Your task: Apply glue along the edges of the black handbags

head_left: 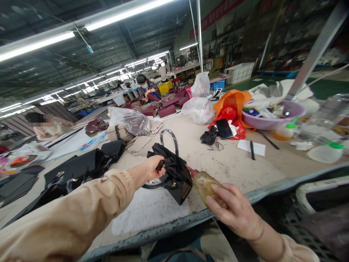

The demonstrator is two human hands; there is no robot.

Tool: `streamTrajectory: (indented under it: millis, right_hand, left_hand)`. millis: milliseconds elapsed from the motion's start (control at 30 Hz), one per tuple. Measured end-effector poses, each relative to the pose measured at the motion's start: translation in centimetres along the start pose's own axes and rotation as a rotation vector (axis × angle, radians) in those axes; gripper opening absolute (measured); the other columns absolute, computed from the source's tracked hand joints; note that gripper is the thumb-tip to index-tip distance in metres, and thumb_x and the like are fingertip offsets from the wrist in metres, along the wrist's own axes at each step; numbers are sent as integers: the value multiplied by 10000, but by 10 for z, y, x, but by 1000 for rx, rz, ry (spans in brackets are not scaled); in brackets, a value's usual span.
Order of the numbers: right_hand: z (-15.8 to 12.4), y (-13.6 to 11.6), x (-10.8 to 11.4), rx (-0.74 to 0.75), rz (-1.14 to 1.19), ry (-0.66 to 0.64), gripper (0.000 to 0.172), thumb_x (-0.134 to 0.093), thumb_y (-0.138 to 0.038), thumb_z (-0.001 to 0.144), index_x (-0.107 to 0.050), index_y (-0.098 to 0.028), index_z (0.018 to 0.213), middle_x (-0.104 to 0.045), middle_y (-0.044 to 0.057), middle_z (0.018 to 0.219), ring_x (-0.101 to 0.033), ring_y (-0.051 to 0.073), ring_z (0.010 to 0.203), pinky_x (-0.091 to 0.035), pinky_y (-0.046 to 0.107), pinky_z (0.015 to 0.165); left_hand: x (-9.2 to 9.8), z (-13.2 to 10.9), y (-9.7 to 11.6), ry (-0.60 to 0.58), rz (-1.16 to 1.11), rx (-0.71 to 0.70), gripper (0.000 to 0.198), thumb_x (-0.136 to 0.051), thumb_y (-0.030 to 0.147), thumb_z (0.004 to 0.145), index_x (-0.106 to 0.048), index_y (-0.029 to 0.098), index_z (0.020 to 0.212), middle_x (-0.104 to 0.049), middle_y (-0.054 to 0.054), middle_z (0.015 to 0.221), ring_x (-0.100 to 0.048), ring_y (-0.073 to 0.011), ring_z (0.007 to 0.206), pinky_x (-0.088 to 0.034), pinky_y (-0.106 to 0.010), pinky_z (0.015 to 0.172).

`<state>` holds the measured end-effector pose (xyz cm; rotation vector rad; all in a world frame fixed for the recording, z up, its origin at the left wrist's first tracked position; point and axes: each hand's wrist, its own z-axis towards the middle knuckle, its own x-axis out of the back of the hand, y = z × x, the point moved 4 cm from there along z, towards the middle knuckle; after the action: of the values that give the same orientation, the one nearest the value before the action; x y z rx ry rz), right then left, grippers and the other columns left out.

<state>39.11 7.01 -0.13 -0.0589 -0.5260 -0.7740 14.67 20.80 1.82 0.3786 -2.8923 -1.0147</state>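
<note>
**Beige sleeve in the foreground, black handbag between two hands**

The sleeve, on the person's left arm, runs in from the lower left corner. At its end the left hand is clamped on gathered black fabric at the handbag's top, fingers and thumb together. The handbag sits tilted near the front edge of the worktable, at the far end of a white sheet. One dark handle loops up behind it.

The right hand is wrapped around a smeared, yellowish bottle. Its red nozzle points at the handbag's side; whether the tip touches cannot be told.

Black leather-like pieces lie to the left. Beyond the handbag are beige flat pieces and a clear plastic bag. To the right rest a phone, a red bag, an orange bag and a purple basin. Farther back, a person in a dark cap is behind burgundy pieces.
</note>
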Motion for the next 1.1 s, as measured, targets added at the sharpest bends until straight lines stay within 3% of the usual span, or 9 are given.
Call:
streamTrajectory:
  millis: [100,300,667,833,1100]
  right_hand:
    - [-5,-1,-5,0,2,-27,232,-558,-27,790,-637,-166,959,-526,145,1097,-536,268,963,-563,434,717]
    - [-9,-1,-5,-19,21,-23,219,-551,-37,805,-648,-166,952,-548,130,1041,-546,241,931,-563,397,730]
    - [-2,2,0,-1,0,23,204,-570,-52,805,-636,-173,955,-530,120,1070,-537,237,947,-552,399,732]
    - [-10,0,-7,-12,26,-23,225,-589,-28,778,-643,-152,958,-528,144,1098,-519,259,949,-537,410,727]
    - [-14,1,-6,-8,57,-25,252,-560,-12,787,-643,-139,988,-525,157,1111,-524,249,951,-524,413,756]
  left_hand:
    - [-4,-6,2,56,132,-12,151,-448,165,830,-436,157,679,-425,3,485,-378,-79,339,-282,-128,290]
    - [-14,-7,2,1,212,-113,256,-355,134,877,-373,156,623,-358,37,468,-286,-31,307,-171,-89,297]
    - [-13,-2,4,13,215,-89,213,-378,124,862,-386,162,653,-380,30,462,-326,-47,320,-238,-94,294]
    - [-14,0,3,28,226,-79,221,-380,154,881,-403,150,661,-388,31,444,-351,-44,315,-286,-95,305]
    - [-16,3,4,16,231,-91,213,-381,139,870,-395,155,658,-377,38,432,-340,-44,307,-270,-98,291]
